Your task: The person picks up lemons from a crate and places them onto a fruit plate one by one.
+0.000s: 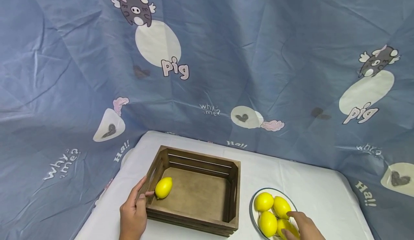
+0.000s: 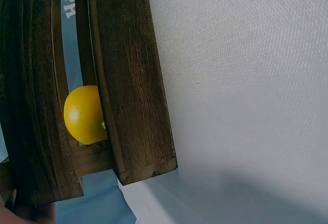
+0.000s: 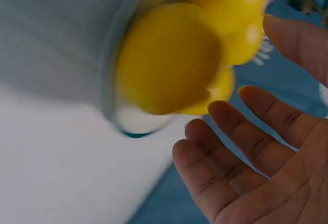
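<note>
A brown wooden crate (image 1: 194, 216) stands on the white surface with one yellow lemon (image 1: 163, 188) inside, by its left wall. My left hand (image 1: 134, 213) holds the crate's left wall near the front corner; only a blurred bit of it appears in the left wrist view. To the right of the crate, a white plate (image 1: 253, 211) with a dark rim bears several lemons (image 1: 268, 224). My right hand (image 1: 305, 227) reaches over the plate's right side, thumb and fingers spread about the nearest right lemon (image 3: 169, 60). In the right wrist view, its fingers (image 3: 246, 137) are apart and grip nothing.
Blue cloth (image 1: 207, 71) printed with pigs and words hangs behind and beside the white surface (image 1: 258, 168). The crate's front wall (image 2: 133, 80) is slatted, and the lemon inside shows through the gap. A narrow strip of white surface separates crate and plate.
</note>
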`<action>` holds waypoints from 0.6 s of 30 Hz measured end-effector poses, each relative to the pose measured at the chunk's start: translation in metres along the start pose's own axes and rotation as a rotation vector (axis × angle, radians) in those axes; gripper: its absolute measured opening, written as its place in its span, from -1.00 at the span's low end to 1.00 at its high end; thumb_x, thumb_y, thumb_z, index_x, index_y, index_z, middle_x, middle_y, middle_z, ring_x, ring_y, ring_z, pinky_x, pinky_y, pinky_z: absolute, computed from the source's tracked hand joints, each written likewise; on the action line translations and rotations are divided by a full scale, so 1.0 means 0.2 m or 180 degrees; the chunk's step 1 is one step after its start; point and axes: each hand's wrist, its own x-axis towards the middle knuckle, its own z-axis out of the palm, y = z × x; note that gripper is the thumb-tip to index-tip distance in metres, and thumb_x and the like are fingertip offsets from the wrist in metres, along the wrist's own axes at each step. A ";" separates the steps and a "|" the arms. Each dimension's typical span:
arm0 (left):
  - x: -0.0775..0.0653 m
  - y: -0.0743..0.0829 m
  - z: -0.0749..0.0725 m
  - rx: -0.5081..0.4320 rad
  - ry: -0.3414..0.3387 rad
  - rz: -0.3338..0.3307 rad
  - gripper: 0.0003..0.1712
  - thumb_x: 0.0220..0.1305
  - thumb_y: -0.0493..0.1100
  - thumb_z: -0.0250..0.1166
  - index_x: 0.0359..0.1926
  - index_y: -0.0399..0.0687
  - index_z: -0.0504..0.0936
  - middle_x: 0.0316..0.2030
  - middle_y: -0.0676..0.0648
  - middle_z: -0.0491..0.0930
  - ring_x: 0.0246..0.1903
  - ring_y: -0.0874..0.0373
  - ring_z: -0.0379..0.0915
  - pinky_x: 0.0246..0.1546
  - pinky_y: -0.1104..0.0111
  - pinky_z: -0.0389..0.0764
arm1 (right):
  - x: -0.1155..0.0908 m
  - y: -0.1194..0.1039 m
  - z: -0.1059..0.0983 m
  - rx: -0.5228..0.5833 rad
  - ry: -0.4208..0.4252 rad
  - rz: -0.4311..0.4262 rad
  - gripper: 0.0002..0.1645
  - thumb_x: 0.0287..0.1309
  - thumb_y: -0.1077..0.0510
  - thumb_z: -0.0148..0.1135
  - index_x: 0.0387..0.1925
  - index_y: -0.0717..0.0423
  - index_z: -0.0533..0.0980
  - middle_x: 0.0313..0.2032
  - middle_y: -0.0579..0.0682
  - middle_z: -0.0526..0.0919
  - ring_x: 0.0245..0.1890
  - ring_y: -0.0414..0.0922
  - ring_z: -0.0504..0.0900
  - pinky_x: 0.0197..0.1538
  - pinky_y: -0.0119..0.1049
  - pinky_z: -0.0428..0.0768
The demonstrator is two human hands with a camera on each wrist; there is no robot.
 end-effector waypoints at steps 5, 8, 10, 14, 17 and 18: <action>0.00 0.00 -0.01 0.0007 0.0028 -0.0026 -0.39 0.53 -0.39 -0.01 0.43 0.20 0.55 -0.25 -0.09 0.80 -0.36 0.25 0.63 -0.72 0.42 0.14 | 0.02 -0.24 -0.16 -0.0158 0.0363 -0.0549 -0.40 0.17 -0.08 0.53 0.14 0.10 0.57 0.11 0.05 0.62 0.12 0.11 0.60 0.14 0.19 0.58; 0.00 0.01 0.00 -0.0004 0.0024 -0.0056 -0.37 0.53 -0.39 -0.01 0.43 0.25 0.55 -0.27 -0.06 0.80 -0.28 0.25 0.65 -0.68 0.40 0.18 | 0.05 -0.40 -0.23 -0.0240 0.0604 -0.0889 -0.43 0.22 -0.05 0.51 0.19 0.03 0.57 0.17 0.02 0.61 0.20 0.09 0.56 0.18 0.19 0.56; 0.00 0.01 0.00 -0.0023 0.0009 -0.0060 -0.36 0.53 -0.39 -0.02 0.43 0.27 0.55 -0.27 -0.07 0.80 -0.45 0.24 0.60 -0.72 0.41 0.18 | 0.08 -0.50 -0.26 -0.0331 0.0769 -0.1187 -0.40 0.22 -0.05 0.51 0.22 0.03 0.56 0.20 0.01 0.60 0.23 0.08 0.55 0.18 0.16 0.58; 0.00 0.01 -0.01 -0.0065 -0.0040 -0.0032 -0.36 0.54 -0.39 -0.03 0.44 0.26 0.54 -0.26 -0.07 0.80 -0.58 0.28 0.51 -0.80 0.42 0.16 | 0.14 -0.67 -0.31 -0.0472 0.0915 -0.1700 -0.26 0.23 -0.15 0.49 0.35 0.03 0.50 0.26 -0.01 0.59 0.26 0.07 0.55 0.15 0.10 0.61; 0.01 0.00 -0.01 -0.0084 -0.0053 -0.0013 -0.37 0.53 -0.39 -0.02 0.44 0.23 0.54 -0.27 -0.06 0.80 -0.47 0.29 0.58 -0.79 0.43 0.17 | 0.18 -0.77 -0.33 -0.0516 0.0882 -0.1926 -0.13 0.24 -0.32 0.41 0.43 -0.01 0.45 0.29 -0.03 0.57 0.28 0.05 0.54 0.12 0.10 0.62; 0.01 0.00 -0.01 -0.0089 -0.0051 -0.0014 -0.37 0.53 -0.39 -0.02 0.44 0.22 0.54 -0.27 -0.05 0.80 -0.52 0.27 0.56 -0.79 0.43 0.16 | 0.19 -0.81 -0.33 -0.0513 0.0848 -0.1982 -0.10 0.24 -0.39 0.37 0.45 -0.03 0.44 0.29 -0.04 0.57 0.29 0.04 0.53 0.12 0.10 0.62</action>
